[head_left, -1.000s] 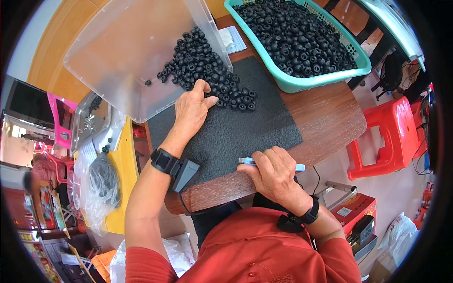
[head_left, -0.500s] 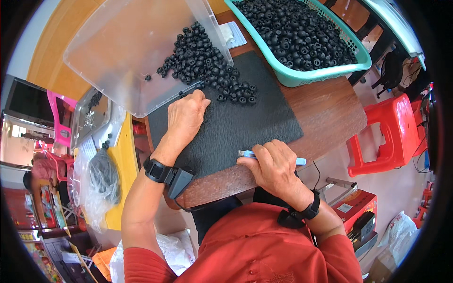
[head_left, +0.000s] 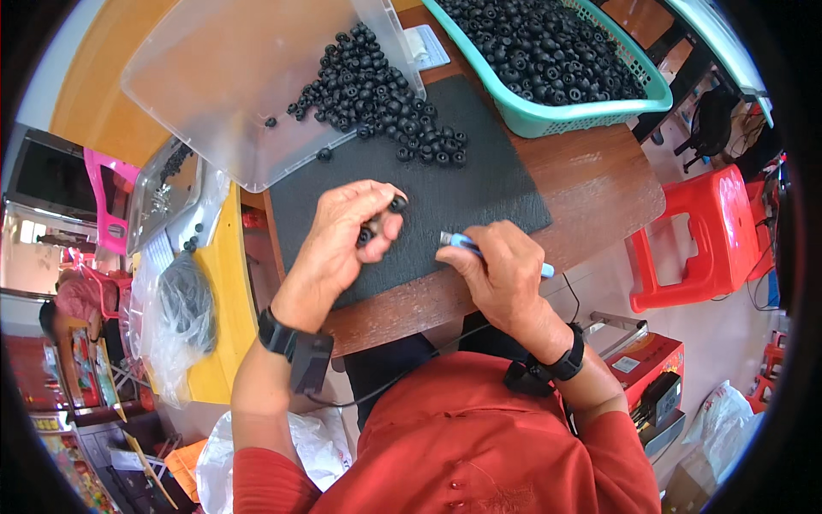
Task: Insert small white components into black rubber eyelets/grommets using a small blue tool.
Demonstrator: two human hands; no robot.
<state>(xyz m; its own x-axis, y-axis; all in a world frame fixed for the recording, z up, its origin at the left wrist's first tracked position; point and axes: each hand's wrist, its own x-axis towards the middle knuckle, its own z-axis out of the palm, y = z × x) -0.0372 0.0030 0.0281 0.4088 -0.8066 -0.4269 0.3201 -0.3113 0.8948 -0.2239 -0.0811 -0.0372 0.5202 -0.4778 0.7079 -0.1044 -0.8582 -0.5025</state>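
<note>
The left hand is above the left part of a dark mat, its fingers curled on two small round black pieces, one at the tip of the thumb and the other lower, by the curled fingers. The right hand, near the mat's near right edge, is clamped around a light blue knife, whose short blade points left toward the left hand; the two hands are apart. Beyond the left hand, a heap of similar pieces spreads from a clear plastic bin onto the mat's far part, and a single piece sits on the mat just beside the bin's near edge. At the far right, a turquoise basket full of such pieces stands on the brown table.
</note>
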